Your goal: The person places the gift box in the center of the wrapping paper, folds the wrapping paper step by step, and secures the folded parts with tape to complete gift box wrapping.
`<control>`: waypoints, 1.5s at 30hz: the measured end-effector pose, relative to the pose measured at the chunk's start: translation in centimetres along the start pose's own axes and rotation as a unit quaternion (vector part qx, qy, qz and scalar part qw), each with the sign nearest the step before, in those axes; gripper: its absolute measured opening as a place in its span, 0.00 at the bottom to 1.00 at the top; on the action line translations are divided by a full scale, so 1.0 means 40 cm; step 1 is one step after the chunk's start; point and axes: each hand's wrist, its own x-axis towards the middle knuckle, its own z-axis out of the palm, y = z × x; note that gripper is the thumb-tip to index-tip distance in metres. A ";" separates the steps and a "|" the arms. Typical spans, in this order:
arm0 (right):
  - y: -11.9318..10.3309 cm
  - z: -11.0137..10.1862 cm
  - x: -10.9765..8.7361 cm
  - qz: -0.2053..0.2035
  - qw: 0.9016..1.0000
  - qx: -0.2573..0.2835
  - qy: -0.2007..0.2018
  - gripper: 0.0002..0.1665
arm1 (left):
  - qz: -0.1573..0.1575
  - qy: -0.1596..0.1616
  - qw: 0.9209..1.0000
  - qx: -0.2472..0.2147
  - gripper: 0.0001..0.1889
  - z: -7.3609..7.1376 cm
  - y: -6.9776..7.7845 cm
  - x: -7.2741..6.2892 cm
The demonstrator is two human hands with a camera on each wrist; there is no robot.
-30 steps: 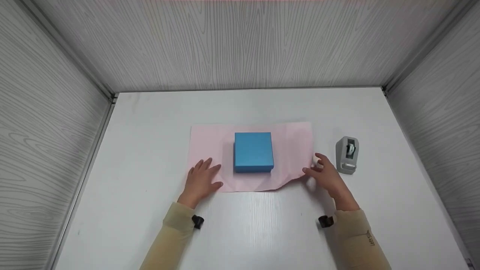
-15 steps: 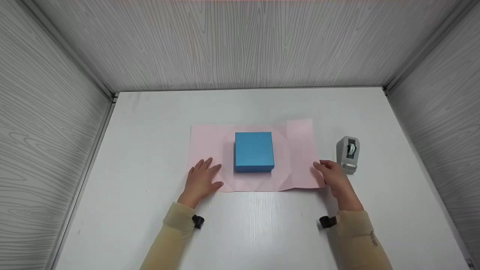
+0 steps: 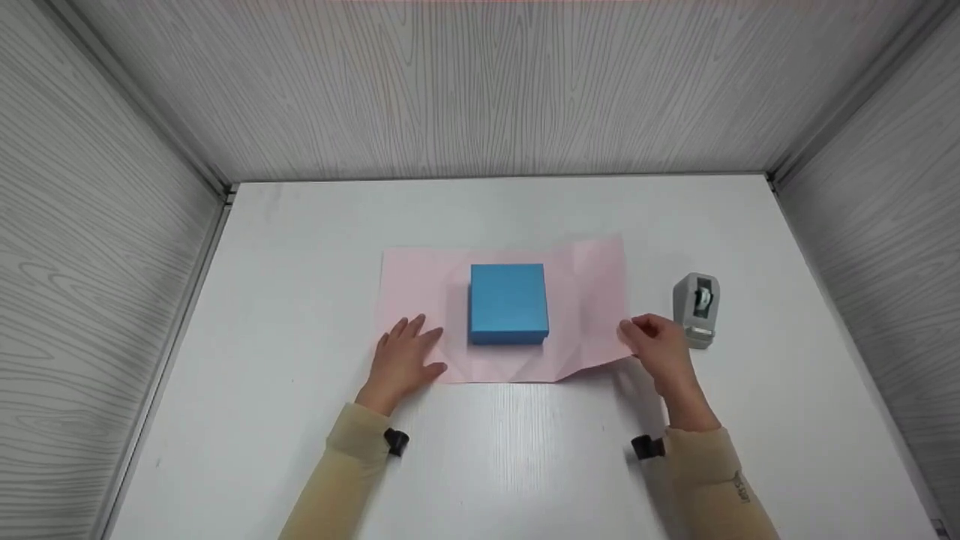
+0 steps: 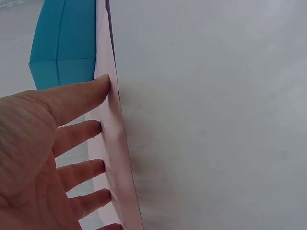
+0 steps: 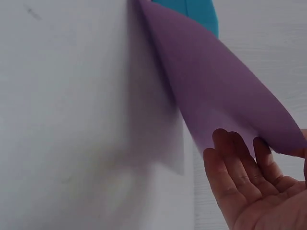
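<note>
Pinching the raised right end of the pink paper (image 3: 598, 300) in the right hand (image 3: 661, 351), resting the spread-fingered left hand (image 3: 401, 366) on its near left corner. Running lengthwise between both hands across the tabletop (image 3: 525, 472), bearing the blue box (image 3: 508, 300) mid-sheet, closer to the left.

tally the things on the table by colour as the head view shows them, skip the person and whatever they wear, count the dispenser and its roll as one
blue: 1 (box)
pink: 1 (paper)
grey: 1 (tape dispenser)
total: 3
</note>
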 end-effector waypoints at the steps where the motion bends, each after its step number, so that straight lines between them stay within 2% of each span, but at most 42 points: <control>1: -0.010 0.005 -0.006 -0.008 1.000 0.005 0.000 0.19 | 0.000 -0.001 1.000 -0.003 0.31 0.000 0.000 0.001; 6: -0.053 0.031 -0.033 -0.050 0.998 0.034 -0.003 0.16 | -0.004 0.014 0.999 -0.029 0.30 -0.003 0.004 0.001; 10: -0.077 0.055 -0.049 -0.078 0.996 0.033 0.014 0.12 | -0.008 0.062 0.997 -0.055 0.26 -0.009 0.024 0.006; 12: -0.086 0.070 -0.056 -0.094 0.995 0.027 0.024 0.10 | -0.008 0.096 0.992 -0.081 0.24 -0.016 0.041 0.011; 14: -0.094 0.085 -0.062 -0.113 0.993 0.013 0.035 0.09 | -0.005 0.129 0.984 -0.122 0.21 -0.025 0.062 0.016; 16: -0.100 0.103 -0.068 -0.135 0.990 0.001 0.040 0.07 | 0.010 0.155 0.973 -0.172 0.18 -0.034 0.084 0.021; 19: -0.108 0.130 -0.075 -0.166 0.985 -0.010 0.044 0.05 | 0.047 0.166 0.952 -0.252 0.15 -0.052 0.118 0.027; 22: -0.115 0.158 -0.081 -0.188 0.981 -0.002 0.039 0.04 | 0.085 0.147 0.932 -0.321 0.14 -0.069 0.151 0.036; 25: -0.118 0.185 -0.086 -0.208 0.978 0.004 0.032 0.03 | 0.104 0.116 0.915 -0.371 0.15 -0.079 0.179 0.047; 30: -0.115 0.219 -0.090 -0.248 0.969 0.009 0.023 0.03 | 0.098 0.080 0.901 -0.416 0.17 -0.080 0.216 0.072; 33: -0.113 0.234 -0.090 -0.265 0.964 0.002 0.019 0.02 | 0.077 0.063 0.902 -0.419 0.17 -0.078 0.235 0.086; 36: -0.111 0.246 -0.089 -0.283 0.959 -0.009 0.012 0.02 | 0.055 0.054 0.913 -0.401 0.16 -0.076 0.249 0.098; 40: -0.114 0.255 -0.089 -0.301 0.954 -0.017 0.005 0.02 | 0.039 0.061 0.928 -0.365 0.15 -0.073 0.262 0.109; 42: -0.116 0.257 -0.090 -0.306 0.952 -0.017 -0.001 0.03 | 0.036 0.066 0.932 -0.355 0.14 -0.073 0.265 0.113; 45: -0.117 0.257 -0.091 -0.294 0.955 -0.015 -0.020 0.03 | 0.032 0.071 0.935 -0.345 0.11 -0.072 0.266 0.119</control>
